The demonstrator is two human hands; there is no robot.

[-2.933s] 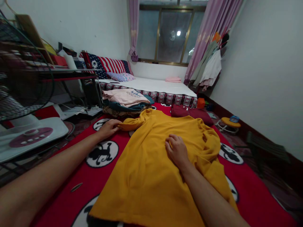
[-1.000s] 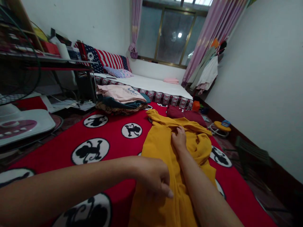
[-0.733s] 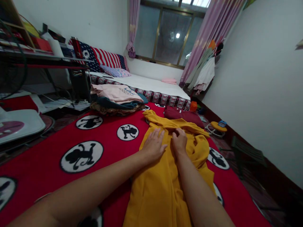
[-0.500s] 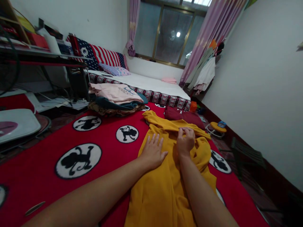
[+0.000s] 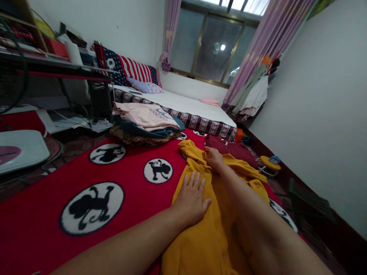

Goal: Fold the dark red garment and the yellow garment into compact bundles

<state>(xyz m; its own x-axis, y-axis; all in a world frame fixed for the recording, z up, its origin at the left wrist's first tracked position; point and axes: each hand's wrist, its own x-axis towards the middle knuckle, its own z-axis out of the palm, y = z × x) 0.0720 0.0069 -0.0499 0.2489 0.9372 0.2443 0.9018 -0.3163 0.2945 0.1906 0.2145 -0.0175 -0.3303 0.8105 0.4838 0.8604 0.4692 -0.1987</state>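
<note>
A long yellow garment (image 5: pixel 197 240) lies spread in front of me, its narrow top end pointing away and folds bunched along its right side. My left hand (image 5: pixel 192 198) rests flat on its left part, fingers stretched forward and thumb out to the side. Higher up, near the top end, my right hand (image 5: pixel 214 158) is bent over the cloth with its fingertips closed on a fold of it. My right forearm crosses above the garment and hides much of its right half. Just beyond lies a folded maroon garment (image 5: pixel 239 152) with a small zip pull.
Beneath everything is a red blanket (image 5: pixel 137 206) with round monkey patches. A stack of folded clothes (image 5: pixel 149 118), pink on top, sits at the far left. Behind stands a bed (image 5: pixel 183 103); a desk (image 5: pixel 57 68) is left, a yellow-topped stool (image 5: pixel 270 163) right.
My right hand has shifted left and away, toward the garment's top end. My left hand stays flat on the cloth. The view has moved slightly.
</note>
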